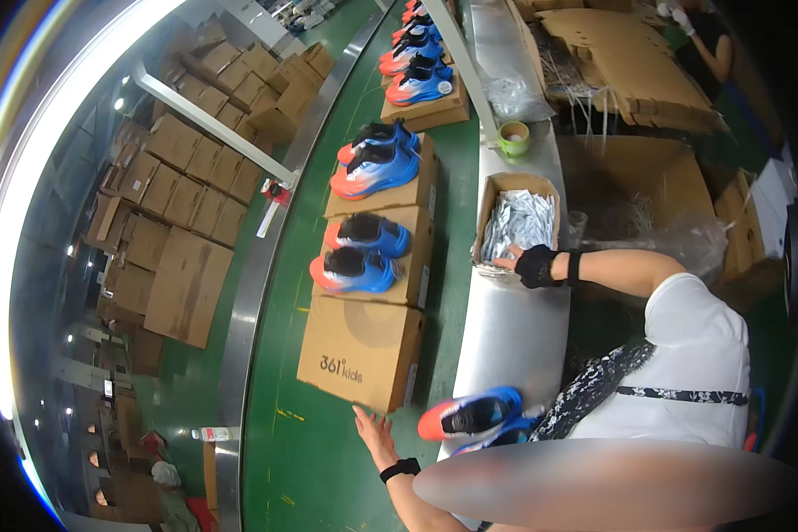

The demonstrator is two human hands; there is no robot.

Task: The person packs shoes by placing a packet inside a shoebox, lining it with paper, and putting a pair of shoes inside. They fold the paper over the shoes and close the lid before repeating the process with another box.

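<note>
The left hand [374,432], with a black band at the wrist, is spread flat with fingers apart; its grip is released and holds nothing, and the fingertips sit right at the near edge of a closed brown shoebox [361,353] lying on the green conveyor belt [284,461]. That box carries no shoes on its lid.

Beyond it along the belt stand three more shoeboxes in a row, each topped by one pair of blue, white and orange shoes: the nearest pair [361,255], a second pair [379,156], and a third pair [419,80]. A fourth pair shows at the far top, partly cut off.

The right hand is not visible, so its grip cannot be told.

A co-worker in a white shirt [696,350] reaches a gloved hand [534,264] to the near rim of an open carton [521,220] filled with small silvery packets, on the metal tabletop [510,332]. One loose pair of the same shoes [474,417] lies near this person. One green roll of tape [514,137] stands farther up the tabletop.
</note>
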